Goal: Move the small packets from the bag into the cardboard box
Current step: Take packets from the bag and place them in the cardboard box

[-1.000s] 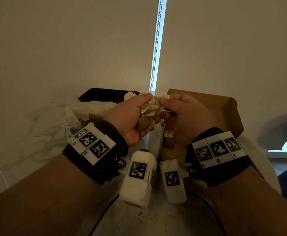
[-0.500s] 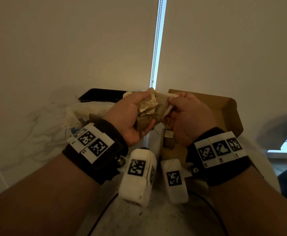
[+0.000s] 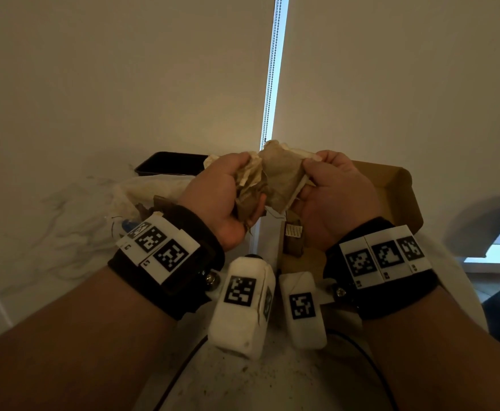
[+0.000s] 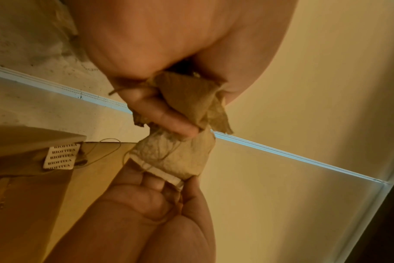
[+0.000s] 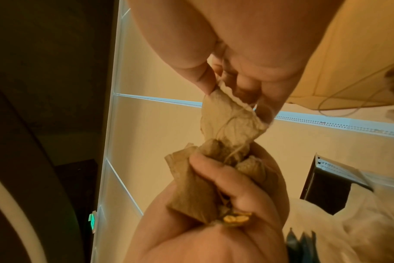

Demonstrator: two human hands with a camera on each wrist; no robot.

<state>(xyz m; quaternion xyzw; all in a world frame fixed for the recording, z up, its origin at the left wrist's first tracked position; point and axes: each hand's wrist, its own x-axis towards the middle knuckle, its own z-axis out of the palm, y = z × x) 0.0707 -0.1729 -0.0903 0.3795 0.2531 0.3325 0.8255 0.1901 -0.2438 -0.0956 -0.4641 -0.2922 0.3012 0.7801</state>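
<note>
You are mid-way through separating one packet from a clump, held up in the centre of the head view above the tabletop (image 3: 65,226). The one cardboard box (image 3: 402,200) lies open at right of centre behind your right hand, with one tagged packet (image 3: 293,235) already lying in it. The one bag (image 3: 142,194), pale and crumpled, sits left of centre behind your left wrist. Your left hand (image 3: 222,200) is curled tight around the bunch of small packets (image 3: 251,185); I judge several, but the count cannot be told. Your right hand (image 3: 334,197) pinches the edge of a single packet (image 3: 284,179). Next, I judge, you must pull it free of the tangled strings and lower it into the box.
</note>
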